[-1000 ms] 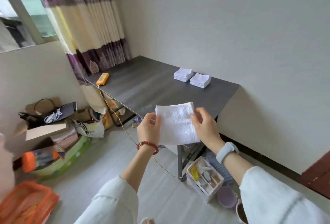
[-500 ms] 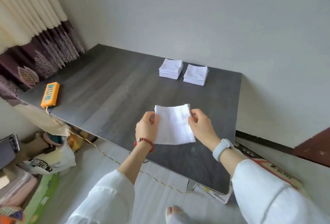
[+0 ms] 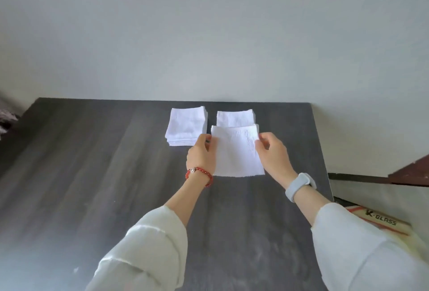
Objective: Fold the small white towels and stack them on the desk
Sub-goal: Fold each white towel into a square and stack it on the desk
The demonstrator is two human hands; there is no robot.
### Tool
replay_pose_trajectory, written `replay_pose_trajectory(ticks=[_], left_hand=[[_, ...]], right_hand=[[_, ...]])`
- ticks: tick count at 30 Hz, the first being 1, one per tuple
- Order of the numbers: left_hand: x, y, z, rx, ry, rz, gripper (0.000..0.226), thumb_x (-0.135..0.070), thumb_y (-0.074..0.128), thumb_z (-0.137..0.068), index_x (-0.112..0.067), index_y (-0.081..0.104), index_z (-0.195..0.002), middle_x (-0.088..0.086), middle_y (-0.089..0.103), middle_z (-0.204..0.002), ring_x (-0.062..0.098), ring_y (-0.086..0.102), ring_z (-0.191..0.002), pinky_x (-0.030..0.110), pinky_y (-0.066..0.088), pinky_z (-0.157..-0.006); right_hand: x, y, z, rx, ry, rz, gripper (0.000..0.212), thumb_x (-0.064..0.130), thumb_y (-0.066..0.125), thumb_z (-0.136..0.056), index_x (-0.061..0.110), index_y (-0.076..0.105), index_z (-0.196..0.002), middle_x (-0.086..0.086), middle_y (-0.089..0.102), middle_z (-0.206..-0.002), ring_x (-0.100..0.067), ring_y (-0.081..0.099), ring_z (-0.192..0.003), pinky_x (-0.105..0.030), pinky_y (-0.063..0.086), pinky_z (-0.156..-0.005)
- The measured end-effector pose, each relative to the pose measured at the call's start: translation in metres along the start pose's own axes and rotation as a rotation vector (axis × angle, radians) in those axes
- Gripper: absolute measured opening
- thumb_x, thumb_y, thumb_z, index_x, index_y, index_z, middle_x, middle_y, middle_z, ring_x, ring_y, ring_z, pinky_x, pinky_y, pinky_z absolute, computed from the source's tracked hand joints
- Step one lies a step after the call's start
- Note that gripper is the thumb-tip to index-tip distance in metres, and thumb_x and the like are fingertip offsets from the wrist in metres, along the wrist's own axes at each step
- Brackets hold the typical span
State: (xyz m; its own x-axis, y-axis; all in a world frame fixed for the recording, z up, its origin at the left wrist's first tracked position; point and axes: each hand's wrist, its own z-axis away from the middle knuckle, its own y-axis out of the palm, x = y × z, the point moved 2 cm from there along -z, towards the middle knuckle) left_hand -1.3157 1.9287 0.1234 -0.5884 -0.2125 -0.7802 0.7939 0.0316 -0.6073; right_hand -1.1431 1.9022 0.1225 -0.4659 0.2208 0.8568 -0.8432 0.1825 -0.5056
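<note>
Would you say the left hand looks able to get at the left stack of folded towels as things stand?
Probably yes, once freed: the left hand sits right at the left stack's near edge with nothing between them, but its fingers are pinching the held towel along with the right hand.

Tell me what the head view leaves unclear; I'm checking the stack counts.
- Right stack: near part hidden behind the held towel.
- Left stack: layers too fine to count; corner behind left hand.
- Towel's folds: not countable.
- Desk: near edge cut off.
</note>
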Motion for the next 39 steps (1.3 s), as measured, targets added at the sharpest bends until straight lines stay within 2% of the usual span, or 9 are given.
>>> replay_pose_trajectory(ticks=[11, 18, 26, 28, 30, 32, 35, 37, 39], left_hand=[[-0.007, 0.057, -0.136, -0.004, -0.011, -0.126, 0.023, -0.027, 0.036, -0.098, -0.014, 0.053, -0.105, 0.002, 0.058, -0.087, 0.025, 0.053, -0.08, 0.029, 0.037, -0.064], [0.002, 0.079, -0.153, 0.069, -0.039, -0.328, 0.024, -0.026, 0.034, -0.098, -0.009, 0.051, -0.104, 0.012, 0.061, -0.091, 0.028, 0.051, -0.077, 0.033, 0.041, -0.064], [0.008, 0.081, -0.15, 0.063, -0.036, -0.331, 0.022, -0.024, 0.037, -0.097, -0.008, 0.048, -0.107, 0.015, 0.06, -0.097, 0.03, 0.052, -0.077, 0.033, 0.038, -0.064], [0.006, 0.081, -0.147, 0.009, 0.031, -0.347, 0.022, -0.019, 0.041, -0.095, -0.008, 0.046, -0.114, 0.013, 0.052, -0.114, 0.032, 0.053, -0.087, 0.036, 0.04, -0.064], [0.008, 0.084, -0.144, -0.064, 0.254, -0.431, 0.032, -0.007, 0.052, -0.088, -0.005, 0.048, -0.119, 0.016, 0.048, -0.122, 0.035, 0.053, -0.098, 0.038, 0.047, -0.062], [0.013, 0.089, -0.141, -0.105, 0.496, -0.526, 0.04, 0.001, 0.063, -0.076, -0.001, 0.055, -0.115, 0.016, 0.058, -0.115, 0.035, 0.059, -0.098, 0.036, 0.053, -0.062], [0.023, 0.1, -0.139, 0.007, 0.581, -0.664, 0.042, -0.015, 0.045, -0.086, 0.001, 0.051, -0.124, 0.014, 0.054, -0.13, 0.029, 0.052, -0.121, 0.037, 0.051, -0.081], [0.025, 0.103, -0.137, 0.169, 0.456, -0.665, 0.058, -0.031, 0.02, -0.093, 0.0, 0.029, -0.141, 0.014, 0.029, -0.149, 0.026, 0.027, -0.139, 0.043, 0.038, -0.103], [0.03, 0.108, -0.137, 0.289, 0.378, -0.65, 0.058, -0.036, 0.014, -0.098, -0.007, 0.002, -0.147, 0.007, -0.001, -0.156, 0.019, -0.001, -0.144, 0.042, 0.016, -0.116]], right_hand=[[-0.02, 0.033, -0.135, -0.034, 0.076, 0.049, 0.024, 0.018, 0.041, -0.094, 0.008, 0.053, -0.112, 0.002, 0.055, -0.091, -0.019, 0.053, -0.086, -0.035, 0.044, -0.078], [-0.042, 0.042, -0.148, 0.006, 0.139, 0.11, 0.022, 0.02, 0.041, -0.095, 0.009, 0.053, -0.109, 0.0, 0.057, -0.088, -0.02, 0.055, -0.081, -0.036, 0.045, -0.074], [-0.049, 0.045, -0.144, -0.043, 0.113, 0.188, 0.02, 0.02, 0.044, -0.093, 0.011, 0.052, -0.108, -0.003, 0.062, -0.088, -0.023, 0.058, -0.08, -0.036, 0.048, -0.069], [-0.049, 0.046, -0.142, -0.121, 0.095, 0.278, 0.023, 0.021, 0.048, -0.092, 0.011, 0.05, -0.112, -0.004, 0.06, -0.092, -0.022, 0.057, -0.081, -0.033, 0.046, -0.066], [-0.047, 0.046, -0.139, -0.249, -0.103, 0.434, 0.029, 0.016, 0.056, -0.086, 0.01, 0.052, -0.114, -0.008, 0.059, -0.101, -0.025, 0.057, -0.088, -0.038, 0.049, -0.069], [-0.045, 0.05, -0.136, -0.297, -0.35, 0.625, 0.034, 0.008, 0.055, -0.081, 0.01, 0.053, -0.114, -0.008, 0.059, -0.111, -0.027, 0.055, -0.103, -0.041, 0.045, -0.08], [-0.05, 0.062, -0.135, -0.11, -0.462, 0.925, 0.042, 0.015, 0.037, -0.086, 0.008, 0.049, -0.126, -0.009, 0.049, -0.136, -0.025, 0.043, -0.129, -0.051, 0.034, -0.102], [-0.056, 0.064, -0.138, 0.001, -0.369, 1.001, 0.051, 0.026, 0.026, -0.089, 0.004, 0.046, -0.131, -0.012, 0.042, -0.142, -0.024, 0.039, -0.133, -0.058, 0.03, -0.103], [-0.06, 0.066, -0.138, 0.092, -0.271, 1.016, 0.055, 0.03, 0.024, -0.09, 0.001, 0.045, -0.132, -0.014, 0.042, -0.142, -0.025, 0.039, -0.132, -0.059, 0.031, -0.102]])
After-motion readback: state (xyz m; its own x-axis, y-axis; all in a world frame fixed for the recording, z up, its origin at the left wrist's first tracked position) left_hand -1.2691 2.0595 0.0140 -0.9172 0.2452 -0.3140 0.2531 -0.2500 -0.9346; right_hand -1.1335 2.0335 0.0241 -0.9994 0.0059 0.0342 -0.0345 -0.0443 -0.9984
